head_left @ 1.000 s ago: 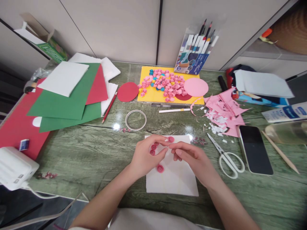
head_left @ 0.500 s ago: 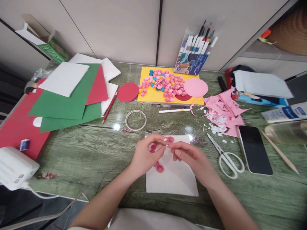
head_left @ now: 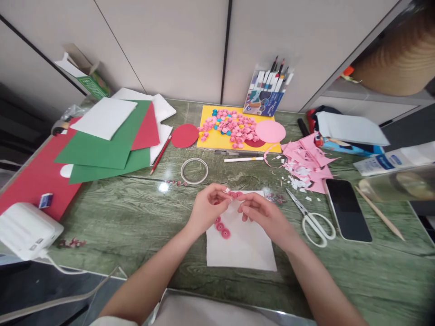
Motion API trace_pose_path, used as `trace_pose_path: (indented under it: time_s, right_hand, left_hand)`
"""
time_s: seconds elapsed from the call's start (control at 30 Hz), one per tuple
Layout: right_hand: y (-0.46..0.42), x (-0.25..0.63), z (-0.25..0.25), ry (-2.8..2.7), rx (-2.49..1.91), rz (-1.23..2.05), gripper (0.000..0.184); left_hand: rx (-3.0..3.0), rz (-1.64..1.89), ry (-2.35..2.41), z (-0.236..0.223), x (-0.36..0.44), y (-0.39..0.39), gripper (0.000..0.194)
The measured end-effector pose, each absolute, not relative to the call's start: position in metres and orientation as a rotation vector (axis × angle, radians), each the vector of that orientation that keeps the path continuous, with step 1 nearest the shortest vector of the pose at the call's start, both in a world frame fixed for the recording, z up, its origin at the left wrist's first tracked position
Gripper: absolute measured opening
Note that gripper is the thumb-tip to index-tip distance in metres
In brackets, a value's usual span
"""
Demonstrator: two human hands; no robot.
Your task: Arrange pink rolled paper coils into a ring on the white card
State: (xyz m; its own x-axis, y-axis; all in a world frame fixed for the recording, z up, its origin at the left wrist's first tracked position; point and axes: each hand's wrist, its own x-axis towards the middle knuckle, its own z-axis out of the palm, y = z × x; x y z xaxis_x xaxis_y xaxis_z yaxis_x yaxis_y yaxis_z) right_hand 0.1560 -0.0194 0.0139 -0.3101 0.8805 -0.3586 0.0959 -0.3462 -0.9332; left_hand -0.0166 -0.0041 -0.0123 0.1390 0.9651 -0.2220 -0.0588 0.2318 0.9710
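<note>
A white paper square (head_left: pixel 244 249) lies on the table below my hands. Along its left and top edges sit several pink-red paper coils (head_left: pixel 225 233), some covered by my fingers. My left hand (head_left: pixel 205 210) is closed in a pinch above the upper left of the sheet, with a tiny white paper piece (head_left: pixel 227 190) at its fingertips. Facing it, my right hand (head_left: pixel 261 216) has its fingers bent and drawn together, tips close to the left thumb. Whatever the right fingertips pinch is too small to make out.
A tape roll (head_left: pixel 194 171) lies behind the left hand. White-handled scissors (head_left: pixel 316 224), a phone (head_left: pixel 348 210) and pink scraps (head_left: pixel 309 160) are to the right. Yellow paper (head_left: pixel 207 143) bearing many small paper coils lies at the back; green sheets (head_left: pixel 98 147) are at left.
The camera view has shifted slightly. My hands stay together over the sheet; the right fingertips have drawn slightly away from the left thumb, and more coils show at the top edge.
</note>
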Motion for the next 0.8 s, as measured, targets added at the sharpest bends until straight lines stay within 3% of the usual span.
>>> trace_pose_path:
  time_s: [0.23, 0.57, 0.7, 0.8]
  right_hand:
    - [-0.028, 0.144, 0.001, -1.449, -1.409, 1.134, 0.039]
    - [-0.038, 0.14, -0.019, -1.9, -1.198, 0.027, 0.037]
    - [-0.023, 0.159, -0.014, -1.896, -1.213, -0.15, 0.037]
    - [0.0, 0.202, -0.003, -1.703, -1.469, -0.239, 0.041]
  left_hand:
    - [0.966, 0.976, 1.058, -0.013, -0.014, -0.007, 0.027]
    - [0.987, 1.052, 1.023, -0.013, -0.007, -0.018, 0.028]
    - [1.136, 1.126, 1.08, -0.017, -0.01, -0.013, 0.03]
    - [1.226, 1.238, 1.189, -0.02, -0.021, 0.001, 0.029]
